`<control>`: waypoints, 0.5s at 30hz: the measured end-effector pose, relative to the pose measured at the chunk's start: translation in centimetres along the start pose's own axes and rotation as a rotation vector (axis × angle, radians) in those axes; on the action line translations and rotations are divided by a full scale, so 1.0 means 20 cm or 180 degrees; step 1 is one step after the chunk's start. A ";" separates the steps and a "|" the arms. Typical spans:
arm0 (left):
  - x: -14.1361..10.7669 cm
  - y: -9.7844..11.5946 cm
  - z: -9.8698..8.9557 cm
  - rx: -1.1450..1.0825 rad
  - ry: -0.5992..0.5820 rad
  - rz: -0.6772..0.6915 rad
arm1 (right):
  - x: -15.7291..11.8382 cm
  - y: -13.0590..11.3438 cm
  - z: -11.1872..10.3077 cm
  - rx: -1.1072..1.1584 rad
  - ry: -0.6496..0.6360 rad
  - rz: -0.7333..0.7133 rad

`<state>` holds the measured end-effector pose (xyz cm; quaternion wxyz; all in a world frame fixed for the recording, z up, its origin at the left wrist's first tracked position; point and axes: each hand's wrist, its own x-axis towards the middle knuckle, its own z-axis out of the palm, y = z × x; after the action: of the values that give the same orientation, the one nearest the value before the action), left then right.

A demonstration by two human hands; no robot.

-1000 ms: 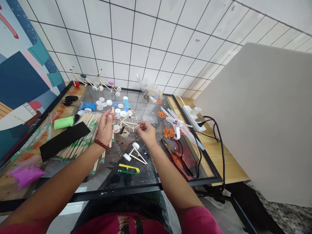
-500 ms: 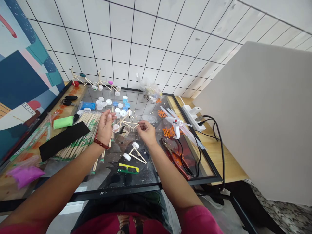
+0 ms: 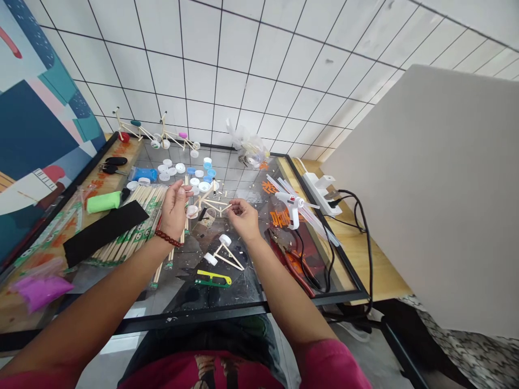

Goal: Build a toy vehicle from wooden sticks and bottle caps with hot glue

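A small tricycle-like frame of wooden sticks (image 3: 211, 202) stands over the middle of the glass tabletop, with a black-tipped upright stick and a white bottle cap (image 3: 192, 211) at its left. My right hand (image 3: 243, 217) pinches the frame's right end between thumb and fingertips. Just left of the cap, my left hand (image 3: 174, 209) has its fingers apart and appears to hold nothing. Nearer to me lies a second piece, a stick triangle (image 3: 228, 256) with two white caps. Beside it rest yellow-green thread snips (image 3: 213, 279).
Bundled wooden sticks (image 3: 125, 237) and a black strip (image 3: 106, 233) lie left. Loose bottle caps (image 3: 180, 168) and finished stick tricycles (image 3: 174, 133) stand farther back. At right are a white glue gun (image 3: 292, 207), pliers (image 3: 290, 259) and a corded power strip (image 3: 320, 190).
Both hands keep almost the same place and pose around the stick frame. The whole view has shifted slightly; nothing was taken up or let go.
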<state>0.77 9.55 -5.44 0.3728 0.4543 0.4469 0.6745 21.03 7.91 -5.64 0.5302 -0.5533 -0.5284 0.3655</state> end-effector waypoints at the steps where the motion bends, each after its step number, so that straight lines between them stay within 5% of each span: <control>1: 0.00 0.00 0.00 0.0009 -0.0002 0.0000 | 0.00 0.00 0.00 0.0001 0.0003 0.0006; 15: 0.01 -0.02 -0.01 0.0036 -0.0002 0.0001 | 0.01 0.03 0.00 0.0000 -0.0022 -0.0091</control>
<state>0.59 9.73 -5.74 0.3702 0.4567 0.4504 0.6719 21.11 8.20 -6.25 0.5336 -0.5444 -0.5381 0.3598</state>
